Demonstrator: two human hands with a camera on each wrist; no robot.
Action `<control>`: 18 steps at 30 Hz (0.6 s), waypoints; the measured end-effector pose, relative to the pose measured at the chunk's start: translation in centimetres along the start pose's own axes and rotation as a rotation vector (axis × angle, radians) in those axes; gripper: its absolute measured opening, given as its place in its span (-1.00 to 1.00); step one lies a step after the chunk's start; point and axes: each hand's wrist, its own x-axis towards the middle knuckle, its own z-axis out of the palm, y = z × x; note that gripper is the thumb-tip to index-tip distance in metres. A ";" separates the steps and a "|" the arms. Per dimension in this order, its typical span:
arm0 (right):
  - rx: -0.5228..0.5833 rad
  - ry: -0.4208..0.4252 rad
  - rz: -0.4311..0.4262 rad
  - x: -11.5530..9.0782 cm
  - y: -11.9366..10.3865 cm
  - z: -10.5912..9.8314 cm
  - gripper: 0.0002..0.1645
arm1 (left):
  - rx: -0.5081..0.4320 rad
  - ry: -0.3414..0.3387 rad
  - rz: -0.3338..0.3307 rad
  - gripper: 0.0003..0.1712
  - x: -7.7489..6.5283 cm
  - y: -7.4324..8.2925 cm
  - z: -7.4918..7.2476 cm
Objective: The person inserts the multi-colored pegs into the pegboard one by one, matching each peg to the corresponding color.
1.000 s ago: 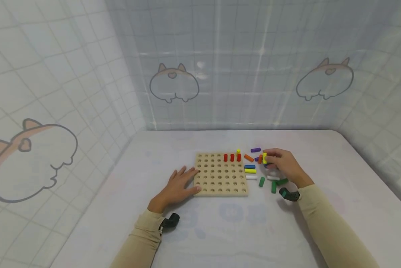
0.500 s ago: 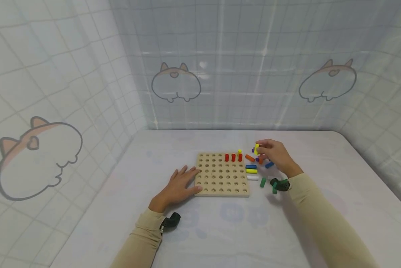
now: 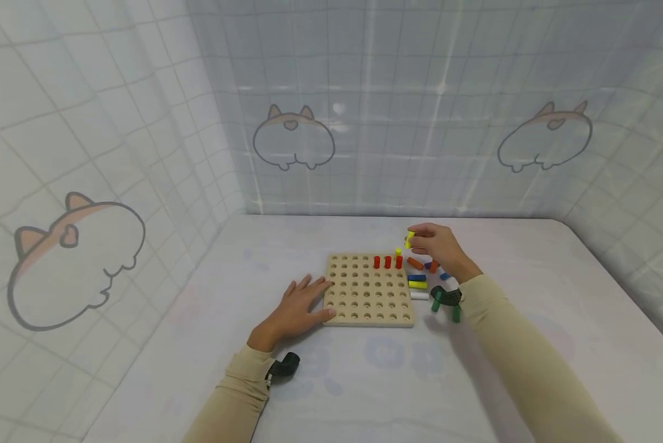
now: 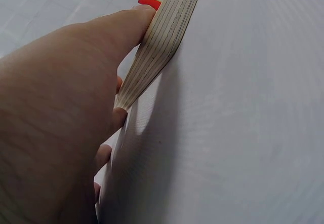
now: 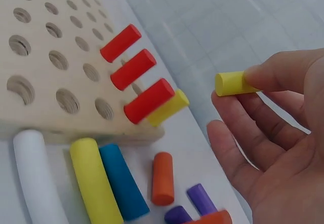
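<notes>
Pinching a yellow peg (image 5: 236, 83) roughly upright, its tilt hard to judge, the right hand (image 3: 441, 247) has the wooden pegboard (image 3: 361, 289) left of and lower than its fingertips; the farther left hand (image 3: 293, 312) rests spread fingers on the pegboard's left side.

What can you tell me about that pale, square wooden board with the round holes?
The board has rows of round holes and a striped, plywood-like edge. It lies flat on the white-covered table. Three red cylindrical pegs stand in its second-farthest row, with one yellow cylindrical peg behind at the far right corner. The person's left hand touches its left edge.
</notes>
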 end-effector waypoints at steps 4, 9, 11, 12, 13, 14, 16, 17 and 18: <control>0.015 -0.001 -0.022 0.6 -0.2 0.8 -0.50 | 0.004 0.005 0.001 -0.10 0.0 0.0 0.1; -0.026 0.006 -0.016 1.4 -0.3 1.6 -0.58 | -0.006 0.010 0.006 -0.10 -0.1 -0.1 0.1; -0.058 0.004 -0.006 1.7 -0.3 1.8 -0.60 | -0.005 0.010 0.005 -0.10 0.0 -0.1 0.1; -0.072 0.002 -0.001 1.9 -0.3 1.8 -0.60 | -0.005 0.011 0.005 -0.09 0.0 -0.1 0.2; -0.089 -0.005 0.001 2.0 -0.2 1.8 -0.59 | -0.005 0.013 0.007 -0.09 0.0 -0.1 0.2; -0.105 -0.010 0.004 2.2 -0.2 1.8 -0.59 | -0.005 0.014 0.007 -0.09 0.1 -0.2 0.2; -0.133 -0.026 0.006 2.5 -0.3 1.8 -0.56 | -0.008 0.018 0.009 -0.10 0.2 -0.2 0.3; -0.142 -0.031 0.007 2.6 -0.3 1.8 -0.55 | -0.010 0.020 0.012 -0.10 0.2 -0.2 0.3; -0.147 -0.037 0.008 2.7 -0.3 1.8 -0.54 | -0.011 0.022 0.013 -0.10 0.3 -0.3 0.3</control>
